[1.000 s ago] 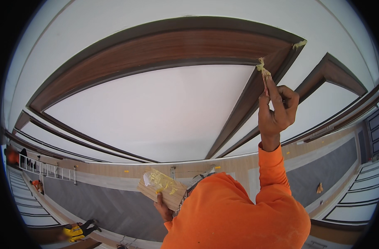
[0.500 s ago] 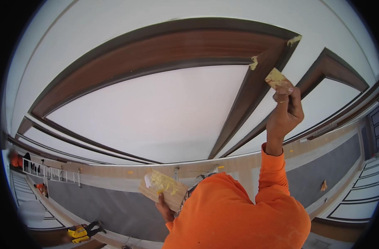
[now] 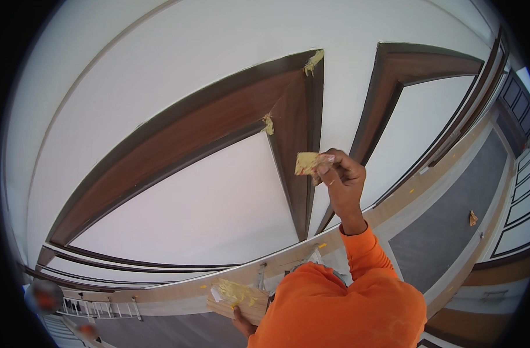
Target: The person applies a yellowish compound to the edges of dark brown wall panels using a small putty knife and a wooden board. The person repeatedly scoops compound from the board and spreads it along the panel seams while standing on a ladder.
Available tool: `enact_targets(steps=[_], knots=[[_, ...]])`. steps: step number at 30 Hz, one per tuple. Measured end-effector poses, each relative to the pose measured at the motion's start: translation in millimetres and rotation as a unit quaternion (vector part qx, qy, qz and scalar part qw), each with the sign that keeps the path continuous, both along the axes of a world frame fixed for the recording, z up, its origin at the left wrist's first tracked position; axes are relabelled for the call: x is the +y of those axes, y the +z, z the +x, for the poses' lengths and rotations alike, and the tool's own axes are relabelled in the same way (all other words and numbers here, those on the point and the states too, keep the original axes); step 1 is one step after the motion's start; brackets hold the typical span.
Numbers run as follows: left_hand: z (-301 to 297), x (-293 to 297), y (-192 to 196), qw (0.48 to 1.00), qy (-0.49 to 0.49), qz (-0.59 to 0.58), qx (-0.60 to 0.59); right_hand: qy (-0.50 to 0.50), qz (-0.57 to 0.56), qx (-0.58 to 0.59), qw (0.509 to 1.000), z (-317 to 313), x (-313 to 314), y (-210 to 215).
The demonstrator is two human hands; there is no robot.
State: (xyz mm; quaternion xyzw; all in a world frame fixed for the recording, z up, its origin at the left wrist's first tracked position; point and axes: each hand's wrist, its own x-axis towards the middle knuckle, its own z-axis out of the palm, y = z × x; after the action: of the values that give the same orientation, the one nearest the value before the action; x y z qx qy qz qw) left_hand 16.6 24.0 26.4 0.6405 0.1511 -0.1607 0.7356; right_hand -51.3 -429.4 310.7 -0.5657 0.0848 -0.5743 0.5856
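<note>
My right hand (image 3: pixel 345 181) is raised before the wall, its fingers pinching a small flat scraper (image 3: pixel 304 163) smeared with yellowish putty. The scraper overlaps the vertical side of a brown wood frame moulding (image 3: pixel 230 113); whether it touches I cannot tell. Yellow putty sits on the moulding's outer corner (image 3: pixel 314 61) and on its inner corner (image 3: pixel 268 124), both above the scraper. Low down, my left hand (image 3: pixel 242 322) grips the edge of a wooden board (image 3: pixel 251 313). Spread across the board is a putty layer (image 3: pixel 237 290), with a white piece (image 3: pixel 217 294) at its left end.
Another brown frame moulding (image 3: pixel 378 93) stands to the right on the white wall. Far below lies a grey floor covering (image 3: pixel 450 211) with a crumpled brown scrap (image 3: pixel 472 218) on it. A white ladder (image 3: pixel 102 308) and blurred people in orange show at the lower left.
The view has turned, shifting the wall frames. Within the picture, my right hand sits lower and further left, the scraper now pointing left. Both hands keep their holds.
</note>
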Motion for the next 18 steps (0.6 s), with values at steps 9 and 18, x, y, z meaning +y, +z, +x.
enact_targets(steps=[9, 18], knots=[[5.0, -9.0, -2.7, 1.0, -0.013, 0.023, -0.012, 0.091, -0.104, 0.092, 0.986, 20.3, 3.1, -13.0], [5.1, -3.7, -1.9, 0.999, 0.005, -0.013, -0.036, 0.172, -0.175, 0.188, 0.951, 34.8, 13.3, -16.1]])
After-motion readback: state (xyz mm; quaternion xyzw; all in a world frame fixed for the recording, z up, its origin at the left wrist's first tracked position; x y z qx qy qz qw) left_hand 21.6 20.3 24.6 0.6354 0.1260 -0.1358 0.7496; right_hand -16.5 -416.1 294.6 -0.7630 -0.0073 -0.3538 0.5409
